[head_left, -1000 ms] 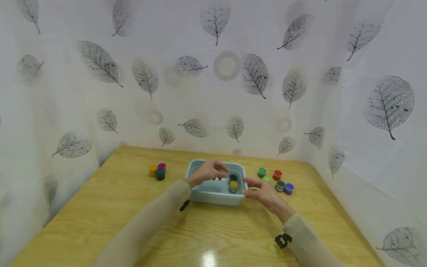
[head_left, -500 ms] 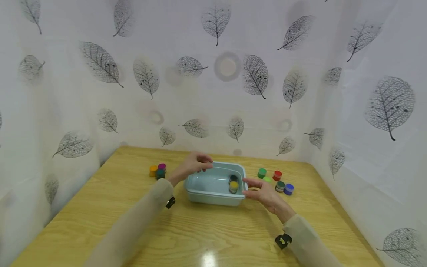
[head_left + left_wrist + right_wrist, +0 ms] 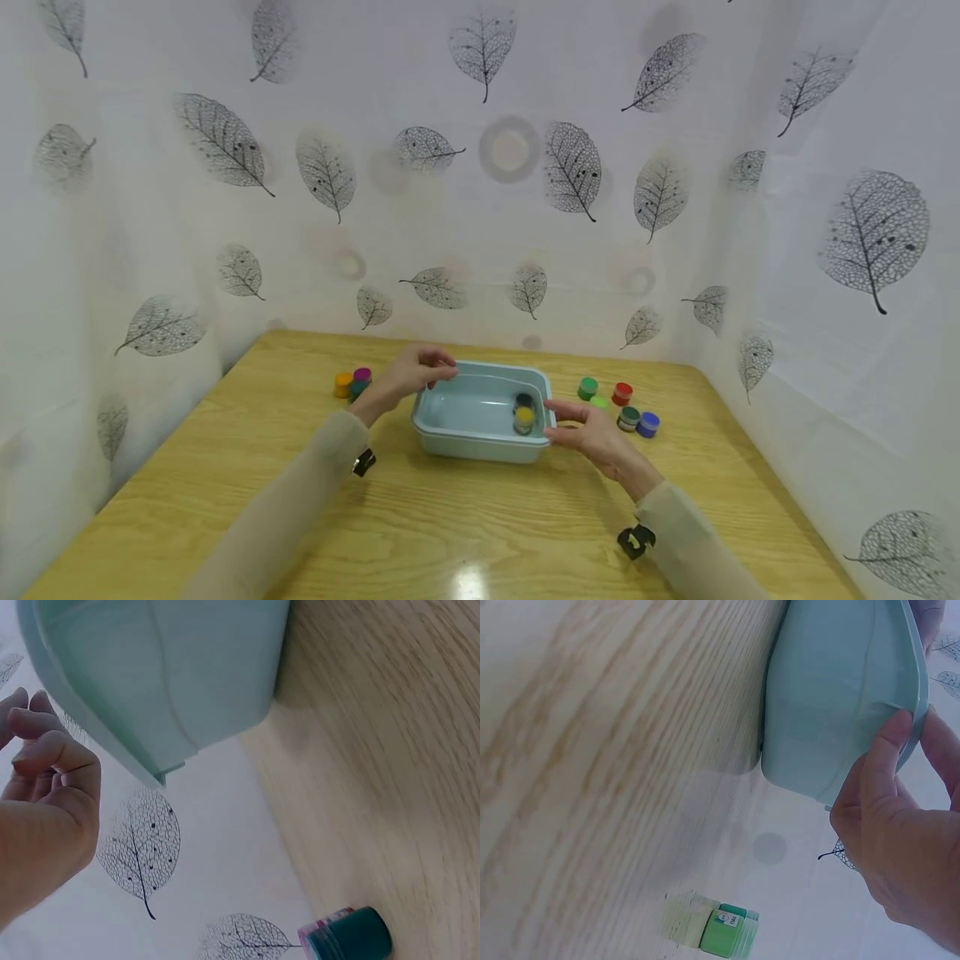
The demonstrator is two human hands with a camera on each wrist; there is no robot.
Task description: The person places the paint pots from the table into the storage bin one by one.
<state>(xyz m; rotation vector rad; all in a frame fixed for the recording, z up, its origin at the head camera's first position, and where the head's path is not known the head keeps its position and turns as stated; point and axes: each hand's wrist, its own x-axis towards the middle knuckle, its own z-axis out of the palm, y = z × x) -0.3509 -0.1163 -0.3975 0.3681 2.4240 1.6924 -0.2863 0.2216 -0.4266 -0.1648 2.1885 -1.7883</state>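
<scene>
A pale blue plastic bin [image 3: 480,450] sits on the wooden table. Inside its right end stand a yellow-topped jar [image 3: 524,421] and a dark jar [image 3: 523,402]. My right hand [image 3: 600,440] pinches the bin's right rim; in the right wrist view, the thumb lies outside the bin wall [image 3: 817,697] and a finger goes over the rim. At the left rim hovers my left hand [image 3: 411,377], fingers loosely bent and holding nothing. The left wrist view shows that hand [image 3: 56,795] beside the bin's edge [image 3: 97,727].
Left of the bin stand an orange jar [image 3: 342,385], a purple jar [image 3: 363,375] and a teal jar [image 3: 357,390], partly behind the left wrist. Several more jars stand to the right, among them a red jar [image 3: 622,393] and a blue jar [image 3: 648,424]. A leaf-patterned curtain [image 3: 465,208] surrounds the table.
My left hand has moved left from above the inside of the bin to its left rim. The right hand has stayed at the right rim, and the jars have not moved.
</scene>
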